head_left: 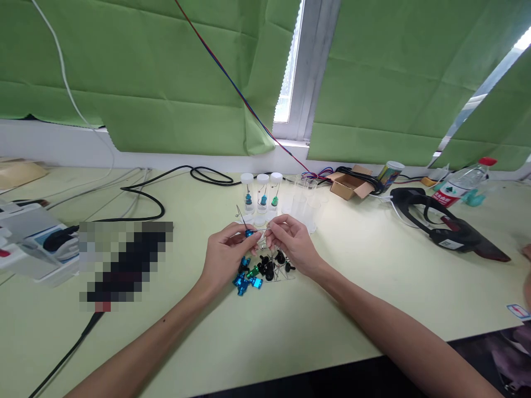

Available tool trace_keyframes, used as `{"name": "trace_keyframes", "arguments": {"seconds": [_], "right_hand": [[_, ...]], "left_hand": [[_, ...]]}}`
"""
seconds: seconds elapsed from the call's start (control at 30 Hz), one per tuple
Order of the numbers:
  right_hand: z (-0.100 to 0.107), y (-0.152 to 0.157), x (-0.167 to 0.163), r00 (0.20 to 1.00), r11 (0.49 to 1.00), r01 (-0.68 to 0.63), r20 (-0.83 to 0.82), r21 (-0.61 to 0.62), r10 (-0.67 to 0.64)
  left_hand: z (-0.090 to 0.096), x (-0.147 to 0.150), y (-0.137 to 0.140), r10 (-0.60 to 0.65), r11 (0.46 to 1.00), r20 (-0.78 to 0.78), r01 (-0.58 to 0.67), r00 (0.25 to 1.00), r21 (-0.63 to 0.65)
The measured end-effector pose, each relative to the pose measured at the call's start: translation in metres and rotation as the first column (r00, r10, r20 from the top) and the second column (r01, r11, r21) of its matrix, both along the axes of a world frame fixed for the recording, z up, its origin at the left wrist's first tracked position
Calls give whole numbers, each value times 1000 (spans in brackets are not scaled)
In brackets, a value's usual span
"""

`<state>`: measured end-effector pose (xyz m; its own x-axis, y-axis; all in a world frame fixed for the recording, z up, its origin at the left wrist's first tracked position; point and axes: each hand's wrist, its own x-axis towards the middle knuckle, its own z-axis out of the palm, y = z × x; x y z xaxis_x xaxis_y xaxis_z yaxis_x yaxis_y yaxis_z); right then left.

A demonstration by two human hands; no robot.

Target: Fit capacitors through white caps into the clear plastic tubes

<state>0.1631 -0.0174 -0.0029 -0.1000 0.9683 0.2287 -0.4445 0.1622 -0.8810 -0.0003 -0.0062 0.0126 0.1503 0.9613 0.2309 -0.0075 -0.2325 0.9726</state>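
Observation:
My left hand (226, 250) pinches a small blue metal fitting (249, 233) with a thin bent rod standing up from it. Close beside it, the fingertips of my right hand (295, 246) are closed on a thin metal rod (262, 230) that reaches across to the fitting. Below my hands lies a pile of blue metal fittings (241, 284), a green fitting (253, 271), black knob-like parts (269, 272) and thin wire rods (286, 278). Behind my hands stand three clear tubes with white caps (262, 178), holding blue and green fittings with rods.
Several clear tubes without visible caps (309, 204) stand right of the capped ones. Further right are an open cardboard box (350, 185), a patterned can (390, 176), a bottle (462, 182) and a black headset (443, 221). Leftward lie a black cable (164, 207) and a blurred-out dark object (128, 265).

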Motion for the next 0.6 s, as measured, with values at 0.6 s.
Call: {"name": "trace_keyframes", "arguments": {"seconds": [0.6], "right_hand": [[-7,1,2,938,963,183,257,196,-230]], "left_hand": [[-9,0,1,-7,995,-90,17,996,101]]}}
